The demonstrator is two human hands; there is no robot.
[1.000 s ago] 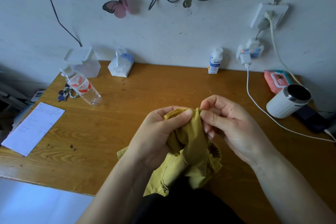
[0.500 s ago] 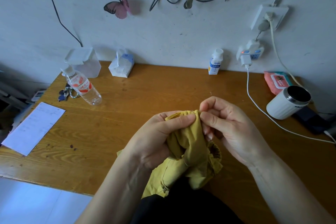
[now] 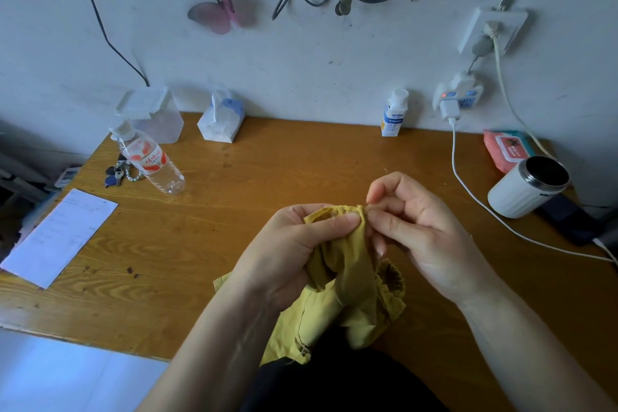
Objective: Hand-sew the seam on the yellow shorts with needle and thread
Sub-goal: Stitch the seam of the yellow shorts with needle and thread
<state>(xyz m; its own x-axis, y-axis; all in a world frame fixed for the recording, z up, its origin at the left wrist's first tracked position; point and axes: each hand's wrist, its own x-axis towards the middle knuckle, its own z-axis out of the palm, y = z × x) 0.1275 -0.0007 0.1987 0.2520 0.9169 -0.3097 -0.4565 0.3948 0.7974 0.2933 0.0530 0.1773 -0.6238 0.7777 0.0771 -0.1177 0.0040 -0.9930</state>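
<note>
Above the wooden desk [image 3: 267, 157], left hand [image 3: 284, 251] grips crumpled yellow shorts [image 3: 351, 267], right hand [image 3: 421, 231] pinches their puckered edge

No legible txt: labels on water bottle [image 3: 150, 160], small white bottle [image 3: 394, 117], wipes pack [image 3: 506, 150] too blurry.

Wooden table [image 3: 267, 160] with water bottle [image 3: 150, 160], keys [image 3: 115, 174], paper [image 3: 60, 234], tissue pack [image 3: 220, 120], white cup [image 3: 525, 187]

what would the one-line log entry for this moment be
step: hand-sewing seam | left hand: grips bunched yellow shorts | right hand: pinches their top edge | shorts: held over near table edge
</note>
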